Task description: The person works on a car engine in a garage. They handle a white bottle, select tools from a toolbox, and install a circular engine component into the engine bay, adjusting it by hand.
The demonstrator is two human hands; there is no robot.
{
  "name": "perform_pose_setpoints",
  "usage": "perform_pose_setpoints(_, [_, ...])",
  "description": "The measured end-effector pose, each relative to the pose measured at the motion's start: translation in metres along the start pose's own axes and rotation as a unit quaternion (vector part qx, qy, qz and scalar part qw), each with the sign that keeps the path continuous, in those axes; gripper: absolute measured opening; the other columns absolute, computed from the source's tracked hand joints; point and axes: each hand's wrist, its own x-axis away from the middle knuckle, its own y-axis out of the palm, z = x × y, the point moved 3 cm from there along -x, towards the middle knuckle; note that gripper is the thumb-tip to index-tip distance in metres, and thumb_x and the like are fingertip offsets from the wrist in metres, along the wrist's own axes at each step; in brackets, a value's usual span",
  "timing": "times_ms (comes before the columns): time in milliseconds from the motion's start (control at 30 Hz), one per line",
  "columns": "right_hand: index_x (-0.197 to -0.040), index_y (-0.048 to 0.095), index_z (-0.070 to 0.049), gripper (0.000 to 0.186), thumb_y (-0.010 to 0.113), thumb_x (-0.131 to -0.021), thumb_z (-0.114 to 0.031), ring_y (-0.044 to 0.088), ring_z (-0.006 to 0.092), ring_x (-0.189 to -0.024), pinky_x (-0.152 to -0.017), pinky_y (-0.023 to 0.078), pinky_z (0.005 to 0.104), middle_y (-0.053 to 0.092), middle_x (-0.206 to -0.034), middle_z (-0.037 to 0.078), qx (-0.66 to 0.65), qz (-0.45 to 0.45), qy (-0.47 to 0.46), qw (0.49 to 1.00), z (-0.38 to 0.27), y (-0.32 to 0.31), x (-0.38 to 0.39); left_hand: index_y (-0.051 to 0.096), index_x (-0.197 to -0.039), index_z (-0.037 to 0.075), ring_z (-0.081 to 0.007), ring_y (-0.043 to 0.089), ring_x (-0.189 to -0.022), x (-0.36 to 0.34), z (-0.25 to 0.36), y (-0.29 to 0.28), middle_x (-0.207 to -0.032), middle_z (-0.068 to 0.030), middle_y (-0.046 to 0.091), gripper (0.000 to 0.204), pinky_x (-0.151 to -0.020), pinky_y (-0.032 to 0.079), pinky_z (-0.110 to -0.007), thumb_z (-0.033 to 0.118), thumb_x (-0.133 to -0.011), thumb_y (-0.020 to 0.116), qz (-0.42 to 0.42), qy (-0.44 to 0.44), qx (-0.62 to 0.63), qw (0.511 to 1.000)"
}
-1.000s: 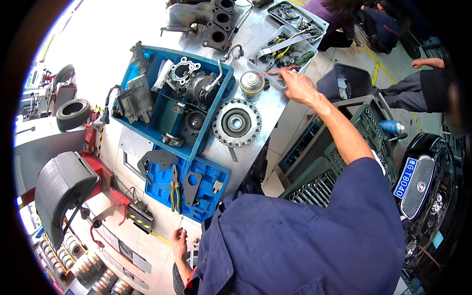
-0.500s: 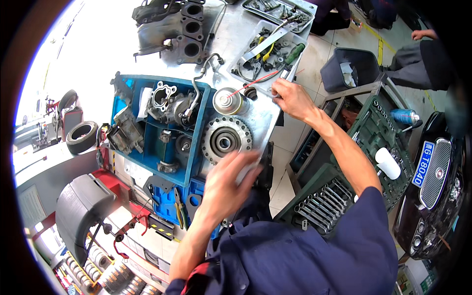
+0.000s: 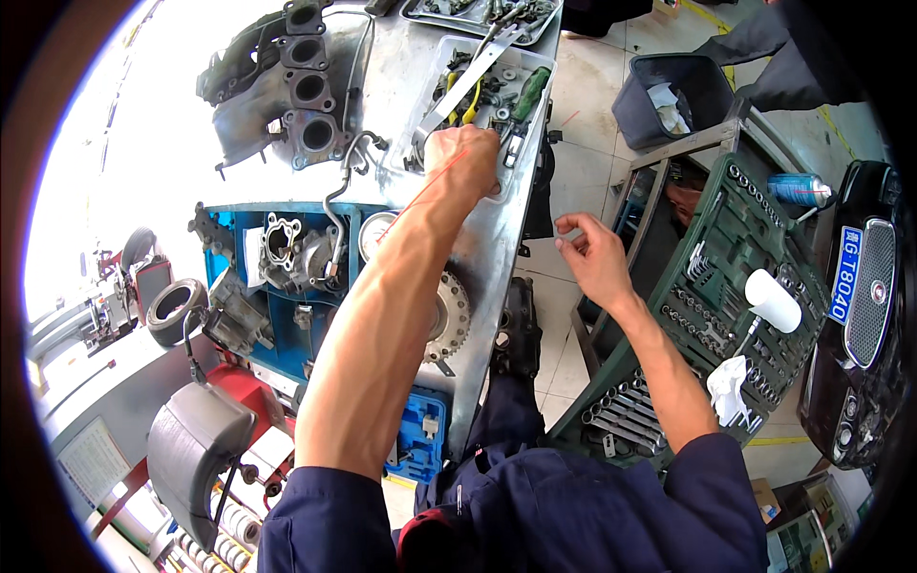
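Note:
My left hand (image 3: 458,162) reaches into a clear plastic tray (image 3: 535,72) of small parts, a metal strip (image 3: 468,81) and a green-handled tool (image 3: 528,94); its fingers curl down, hiding whatever they grip. My left forearm partly covers a spray can (image 3: 374,231) with a red straw and a toothed metal wheel (image 3: 451,320). My right hand (image 3: 587,253) hangs beside the table's edge, fingers loosely bent and apart, holding nothing. Left of my forearm, a blue crate (image 3: 287,349) holds metal castings, and a manifold (image 3: 248,124) lies on the steel table (image 3: 382,53).
At right stand a grey bin (image 3: 640,100), a cart (image 3: 688,143) with an open socket case (image 3: 707,286), a white cylinder (image 3: 772,298) and a black car (image 3: 860,401). Another person's legs (image 3: 774,67) are behind the bin. A tyre (image 3: 174,310) and padded machine (image 3: 196,449) are at left.
My left hand has risen from low at the left across the table into the plastic tray. My right hand has left the area by the spray can and moved down and right.

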Motion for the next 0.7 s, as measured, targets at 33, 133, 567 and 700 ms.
perform_pose_setpoints(33, [-0.109, 0.061, 0.001, 0.023, 0.066, -0.086, -0.002, 0.063, 0.0120, -0.070, -0.063, 0.052, 0.0262, 0.066, -0.101, 0.007, -0.006, -0.008, 0.013, 1.000, 0.004, 0.003, 0.003, 0.075, -0.097, 0.011, -0.0280, 0.072, -0.089, -0.003, -0.003, 0.002, -0.096, -0.0117, 0.073, 0.026, -0.076, 0.057, -0.036, 0.020, -0.073, 0.080, -0.004, 0.016, -0.006, 1.000])
perform_pose_setpoints(133, [-0.108, 0.062, 0.001, 0.023, 0.066, -0.085, -0.001, 0.062, 0.0156, -0.066, -0.062, 0.051, 0.0291, 0.066, -0.098, 0.009, -0.053, 0.002, 0.026, 0.998, 0.007, 0.011, 0.005, 0.074, -0.095, 0.011, -0.0268, 0.072, -0.086, -0.003, -0.006, -0.005, -0.092, -0.0107, 0.073, 0.017, -0.073, 0.057, -0.036, 0.010, -0.078, 0.072, -0.030, 0.027, 0.014, 0.999])
perform_pose_setpoints(567, [-0.109, 0.061, -0.001, 0.022, 0.065, -0.088, -0.003, 0.063, 0.0119, -0.071, -0.066, 0.052, 0.0265, 0.066, -0.100, 0.006, -0.069, -0.010, 0.079, 0.994, 0.032, 0.021, 0.026, 0.062, -0.106, 0.016, -0.0235, 0.064, -0.099, -0.012, -0.018, 0.008, -0.100, -0.0007, 0.061, 0.025, -0.080, 0.055, -0.039, 0.013, -0.082, 0.070, 0.083, 0.224, -0.071, 0.968])
perform_pose_setpoints(700, [-0.109, 0.061, -0.001, 0.021, 0.065, -0.089, -0.003, 0.062, 0.0118, -0.071, -0.066, 0.052, 0.0269, 0.066, -0.100, 0.006, -0.073, -0.010, 0.083, 0.994, 0.038, 0.021, 0.031, 0.062, -0.107, 0.017, -0.0229, 0.064, -0.100, -0.022, -0.028, 0.004, -0.100, -0.0010, 0.062, 0.028, -0.080, 0.055, -0.039, 0.013, -0.081, 0.072, 0.114, 0.211, -0.117, 0.964])
